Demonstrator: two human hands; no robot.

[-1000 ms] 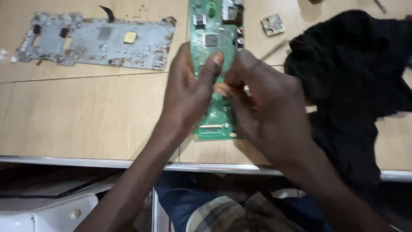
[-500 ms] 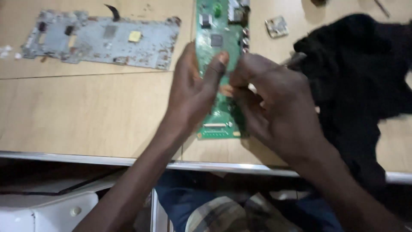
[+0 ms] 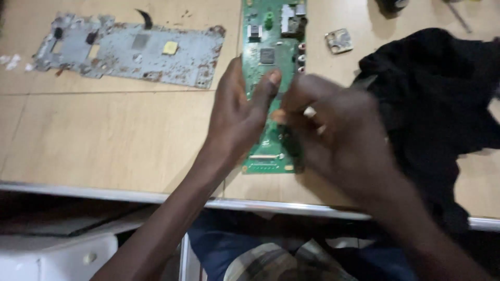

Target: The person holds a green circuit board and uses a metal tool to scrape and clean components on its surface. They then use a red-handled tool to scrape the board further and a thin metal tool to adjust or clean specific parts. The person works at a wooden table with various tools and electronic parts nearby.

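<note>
Left hand (image 3: 237, 117): laid on the green circuit board (image 3: 273, 57) from the board's left edge, thumb stretched across its face, tip near the board's middle; remaining fingers closed loosely along the left edge. Holding the board, by the look of it, though the grip under the palm is hidden.

Right hand (image 3: 333, 132): blurred, over the board's right half and right edge, fingertips gathered narrow and meeting the left thumb. Whether pinching some small pale part or merely pressing on the board: cannot tell.

Green circuit board: flat on the wooden table (image 3: 104, 140), between and beneath both hands. Long axis running away from the body, near end just short of the table's front edge, far end running out of the top of the view. Near end carrying a pale flat connector strip; far half bearing a dark square chip, a grey metal socket block and a row of round sockets along the right edge.

Black cloth (image 3: 437, 99): crumpled, just right of the right hand.

Small square metal part (image 3: 338, 40): right of the board's far half, apart from it.

Grey metal shield plate (image 3: 130, 49): rust-spotted, lying crosswise, well left of the board.
</note>
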